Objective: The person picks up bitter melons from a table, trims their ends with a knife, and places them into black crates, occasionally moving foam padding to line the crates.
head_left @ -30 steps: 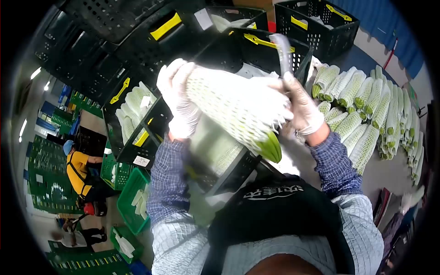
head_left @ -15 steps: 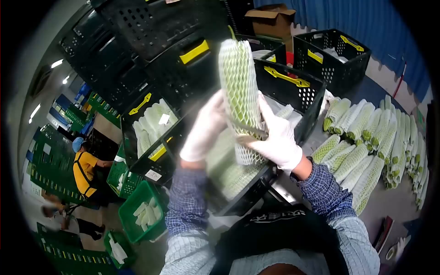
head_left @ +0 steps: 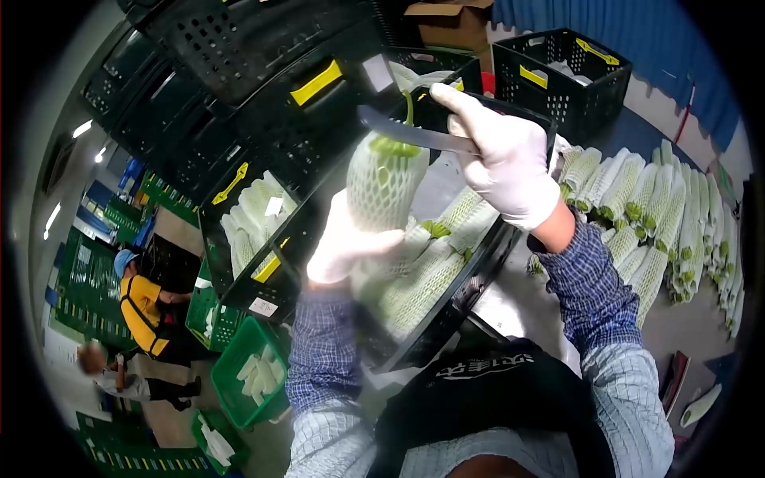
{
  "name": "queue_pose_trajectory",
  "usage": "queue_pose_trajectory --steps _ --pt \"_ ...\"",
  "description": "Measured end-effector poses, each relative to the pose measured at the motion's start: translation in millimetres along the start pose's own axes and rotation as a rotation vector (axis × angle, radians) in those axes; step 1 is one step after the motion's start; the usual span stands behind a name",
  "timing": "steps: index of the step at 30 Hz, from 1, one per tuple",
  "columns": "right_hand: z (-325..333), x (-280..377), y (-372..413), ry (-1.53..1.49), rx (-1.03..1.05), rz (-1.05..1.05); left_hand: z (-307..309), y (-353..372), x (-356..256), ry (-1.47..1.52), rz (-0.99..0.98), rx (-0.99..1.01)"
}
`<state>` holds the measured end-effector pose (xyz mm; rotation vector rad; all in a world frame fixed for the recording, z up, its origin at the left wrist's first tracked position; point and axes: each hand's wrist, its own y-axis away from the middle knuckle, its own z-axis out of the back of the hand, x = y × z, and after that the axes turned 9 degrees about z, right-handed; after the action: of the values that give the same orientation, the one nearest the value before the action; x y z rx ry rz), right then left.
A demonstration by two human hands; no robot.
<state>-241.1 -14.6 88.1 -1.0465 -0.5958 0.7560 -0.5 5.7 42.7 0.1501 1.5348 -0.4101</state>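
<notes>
My left hand, in a white glove, is wrapped round a long green gourd sleeved in white foam netting. Its stem end points up, showing bare green skin and a thin curved stem. In my gloved right hand is a knife, held by its handle, which the fingers mostly hide. The blade reaches left across the top of the gourd, beside the stem; whether it touches cannot be seen. Below both hands stands a black crate with several netted gourds lying in it.
Netted gourds are piled on the table to the right. Black crates stand behind, and another crate holds wrapped gourds at left. A green basket sits on the floor. Two people, one in a yellow shirt, are farther left.
The gourd has moved slightly left and down, its top now tipped toward me. My right hand has left its side and risen, bringing the knife blade to the stem end.
</notes>
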Motion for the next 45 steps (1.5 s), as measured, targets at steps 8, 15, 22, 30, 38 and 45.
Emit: queue_pose_trajectory --steps 8,15,22,30,38,45 --pt "-42 -63 20 0.240 0.390 -0.290 11 11 11 0.041 -0.032 -0.086" --pt "-20 -27 15 -0.596 0.115 -0.359 23 -4 20 0.322 -0.023 0.056" --pt "-48 17 -19 -0.187 -0.101 0.390 41 -9 53 0.419 -0.025 0.207" --pt "-57 58 20 -0.295 0.246 0.551 55 -11 54 0.877 -0.120 0.422" --pt "-56 73 28 -0.323 0.240 0.536 57 -13 57 1.029 -0.162 0.563" --pt "-45 57 30 -0.194 -0.024 0.272 55 -15 52 1.005 -0.105 0.558"
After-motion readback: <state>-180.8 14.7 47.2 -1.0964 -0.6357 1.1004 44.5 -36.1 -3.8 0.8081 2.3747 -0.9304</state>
